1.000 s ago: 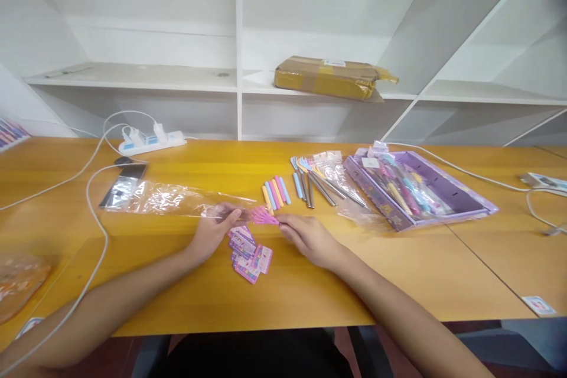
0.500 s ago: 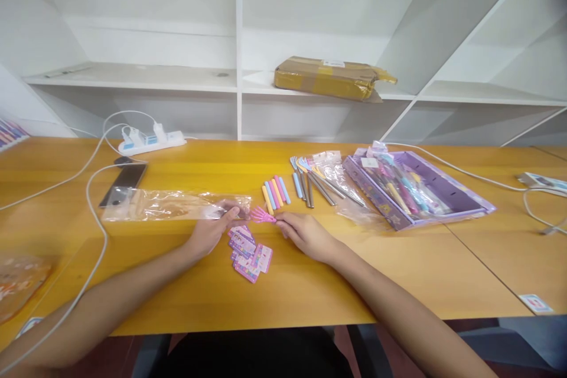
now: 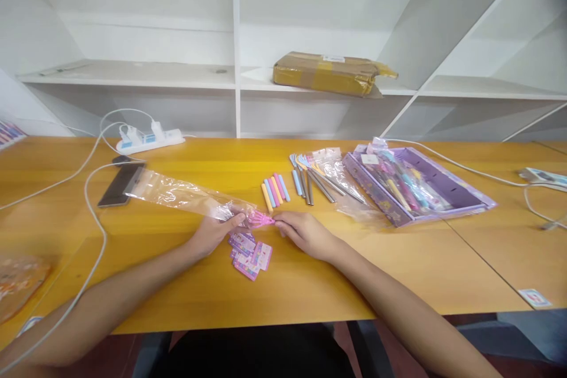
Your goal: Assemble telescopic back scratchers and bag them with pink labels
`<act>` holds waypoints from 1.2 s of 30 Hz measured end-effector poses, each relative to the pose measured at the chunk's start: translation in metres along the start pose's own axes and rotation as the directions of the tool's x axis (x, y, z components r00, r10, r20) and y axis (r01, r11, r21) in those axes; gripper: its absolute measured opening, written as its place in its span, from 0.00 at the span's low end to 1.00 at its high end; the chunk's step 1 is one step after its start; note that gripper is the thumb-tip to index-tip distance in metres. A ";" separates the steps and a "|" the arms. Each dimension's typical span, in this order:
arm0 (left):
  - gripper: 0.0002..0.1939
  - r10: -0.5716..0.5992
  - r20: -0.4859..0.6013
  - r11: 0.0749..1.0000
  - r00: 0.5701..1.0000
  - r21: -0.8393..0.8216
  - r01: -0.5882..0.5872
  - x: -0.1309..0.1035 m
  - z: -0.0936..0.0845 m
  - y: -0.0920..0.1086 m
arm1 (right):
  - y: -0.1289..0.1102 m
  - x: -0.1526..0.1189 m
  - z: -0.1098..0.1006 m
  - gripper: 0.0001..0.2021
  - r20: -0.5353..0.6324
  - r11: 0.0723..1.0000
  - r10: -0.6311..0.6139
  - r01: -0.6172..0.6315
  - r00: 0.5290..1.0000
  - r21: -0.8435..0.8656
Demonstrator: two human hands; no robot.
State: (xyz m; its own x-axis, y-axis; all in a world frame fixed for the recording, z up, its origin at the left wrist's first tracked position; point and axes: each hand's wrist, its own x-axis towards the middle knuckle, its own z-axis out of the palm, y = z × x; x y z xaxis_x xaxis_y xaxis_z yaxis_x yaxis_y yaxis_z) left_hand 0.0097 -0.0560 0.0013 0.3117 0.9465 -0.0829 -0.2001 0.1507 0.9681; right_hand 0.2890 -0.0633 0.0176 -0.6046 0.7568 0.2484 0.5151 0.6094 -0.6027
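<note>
My left hand [image 3: 215, 234] grips the open end of a long clear plastic bag [image 3: 177, 193], which stretches up to the left. In my right hand [image 3: 308, 235], fingers pinched, is a back scratcher [image 3: 260, 220] with a pink claw head. Its claw points left and lies at the bag's mouth, apparently partly inside; my right fingers hide the rest of it. Just below the hands lie several small purple-and-pink cards [image 3: 248, 260]. Beyond them sit several pastel handle tubes [image 3: 274, 190] in a row, beside several metal-rod back scratchers [image 3: 312, 180] with coloured claws.
A purple display box [image 3: 481, 204] holding bagged items stands at right, with clear plastic packaging [image 3: 330, 159] beside it. At left are a phone [image 3: 119, 183], a white power strip [image 3: 155, 140] and loose cables. A taped cardboard box [image 3: 328, 72] rests on the shelf.
The bag's far end has lifted and tilted, its mouth moving right to the pink claw. My left hand has shifted slightly with it; my right hand has barely moved.
</note>
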 end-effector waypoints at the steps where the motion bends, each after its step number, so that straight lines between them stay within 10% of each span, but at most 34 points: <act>1: 0.19 -0.020 0.004 1.000 1.000 0.012 0.020 -0.001 0.000 0.000 | 0.000 0.000 0.000 0.17 0.005 1.000 0.004 -0.004 1.000 0.006; 36: 0.18 -0.105 0.124 0.990 0.987 0.108 0.091 -0.009 0.007 0.001 | -0.006 -0.002 0.009 0.21 0.008 0.973 0.105 -0.104 0.994 0.207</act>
State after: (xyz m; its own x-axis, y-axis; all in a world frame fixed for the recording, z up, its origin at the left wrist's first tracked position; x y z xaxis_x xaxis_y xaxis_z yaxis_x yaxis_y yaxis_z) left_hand 0.0137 -0.0663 0.0045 0.4439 0.8828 -0.1537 -0.0692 0.2047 0.9764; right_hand 0.2815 -0.0708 0.0137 -0.5523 0.8145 0.1776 0.4386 0.4651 -0.7690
